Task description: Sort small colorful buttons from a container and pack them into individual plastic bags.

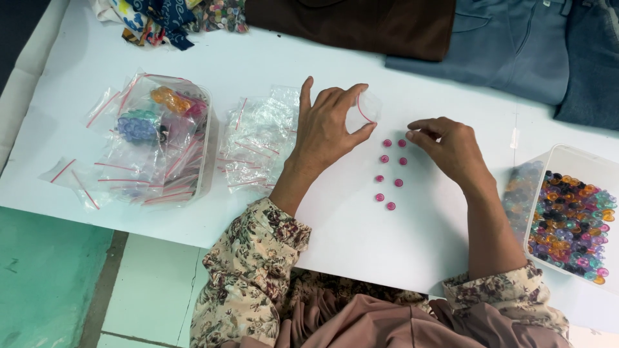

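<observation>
1. Far left on the white counter (361, 245): a clear tub (205, 138) stuffed with filled zip bags (145, 138), coloured buttons showing through. Just right of it, a loose heap of empty zip bags (256, 143). I leave both alone.
2. My left hand (329, 125) holds one small clear zip bag (362, 111) raised off the counter, thumb and fingers (356, 94) clamped on its edges. Best kept with the mouth pulled wide and tilted toward the right hand.
3. Pink buttons (390, 173) lie in two short columns between my hands, apart from one another. I judge it safest to pick singly from the top so the rows stay countable.
4. My right hand (451, 148) rests beside the top pair, fingertips (416, 132) pinched together; whether a button is between them I cannot tell.
5. Far right: clear box of mixed buttons (570, 222), well apart.
</observation>
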